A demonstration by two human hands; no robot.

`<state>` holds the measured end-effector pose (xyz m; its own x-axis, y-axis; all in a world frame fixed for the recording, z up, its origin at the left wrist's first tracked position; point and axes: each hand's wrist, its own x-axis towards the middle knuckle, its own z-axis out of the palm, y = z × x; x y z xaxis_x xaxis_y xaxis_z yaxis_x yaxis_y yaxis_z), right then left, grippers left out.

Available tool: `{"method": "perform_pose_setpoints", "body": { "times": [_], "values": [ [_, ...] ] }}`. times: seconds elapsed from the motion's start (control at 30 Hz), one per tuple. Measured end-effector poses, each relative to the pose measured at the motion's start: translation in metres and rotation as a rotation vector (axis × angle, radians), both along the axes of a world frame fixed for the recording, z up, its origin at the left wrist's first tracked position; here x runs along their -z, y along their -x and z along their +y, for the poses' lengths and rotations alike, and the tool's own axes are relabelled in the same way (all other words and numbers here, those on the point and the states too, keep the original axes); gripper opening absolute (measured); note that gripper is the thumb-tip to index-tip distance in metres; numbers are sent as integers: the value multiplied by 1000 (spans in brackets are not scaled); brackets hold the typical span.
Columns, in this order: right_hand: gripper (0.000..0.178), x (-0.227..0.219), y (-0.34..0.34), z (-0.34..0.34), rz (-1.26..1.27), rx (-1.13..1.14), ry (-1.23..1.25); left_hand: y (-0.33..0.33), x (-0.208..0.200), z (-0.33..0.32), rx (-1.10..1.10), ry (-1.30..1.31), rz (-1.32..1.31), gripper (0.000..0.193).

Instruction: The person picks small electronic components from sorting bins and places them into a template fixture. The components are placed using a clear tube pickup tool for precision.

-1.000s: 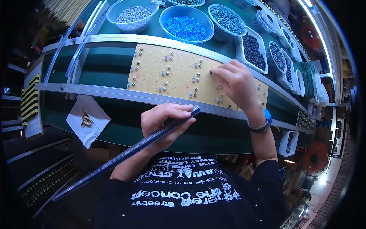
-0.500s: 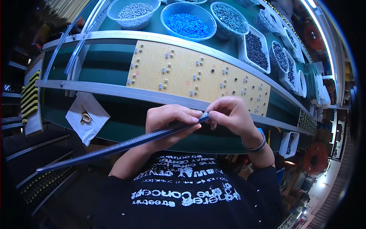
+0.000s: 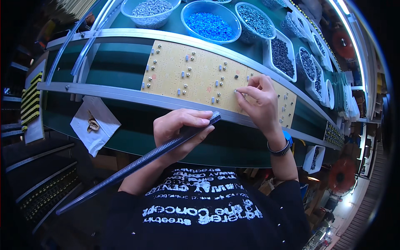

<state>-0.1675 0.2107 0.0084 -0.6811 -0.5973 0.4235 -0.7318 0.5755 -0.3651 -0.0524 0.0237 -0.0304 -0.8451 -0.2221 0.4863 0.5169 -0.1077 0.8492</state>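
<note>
My left hand (image 3: 177, 127) is closed round the upper end of a long, narrow component tube (image 3: 137, 163), which slopes down to the lower left with a row of small parts showing inside. Above the tan circuit board panel (image 3: 164, 79), my right hand (image 3: 264, 104) pinches a tiny pale electronic component (image 3: 236, 91) between thumb and forefinger; its exact kind is too small to make out. Rows of small silver and grey parts stand on the panel, which rests between two metal rails. My right hand hides some of the panel's right side.
Beyond the far rail (image 3: 183, 43) stand a bowl of blue parts (image 3: 208, 25), a bowl of grey parts (image 3: 150, 10) and a white tray of dark parts (image 3: 281, 56). A white paper (image 3: 93, 139) with a brown scrap lies left of my left hand.
My right hand has moved away from the tube's end, up and right over the panel, with the tiny component in its pinch. The tube's far end has dipped lower.
</note>
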Motion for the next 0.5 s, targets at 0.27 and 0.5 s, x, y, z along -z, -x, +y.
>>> {"method": "perform_pose_setpoints", "body": {
  "times": [0.27,0.5],
  "values": [
    [13,-8,-4,-1,34,-73,-158,0,-4,-1,15,7,-15,21],
    [6,-28,-39,-4,-1060,-15,398,2,-21,-1,62,188,-84,21]
  ]
}}
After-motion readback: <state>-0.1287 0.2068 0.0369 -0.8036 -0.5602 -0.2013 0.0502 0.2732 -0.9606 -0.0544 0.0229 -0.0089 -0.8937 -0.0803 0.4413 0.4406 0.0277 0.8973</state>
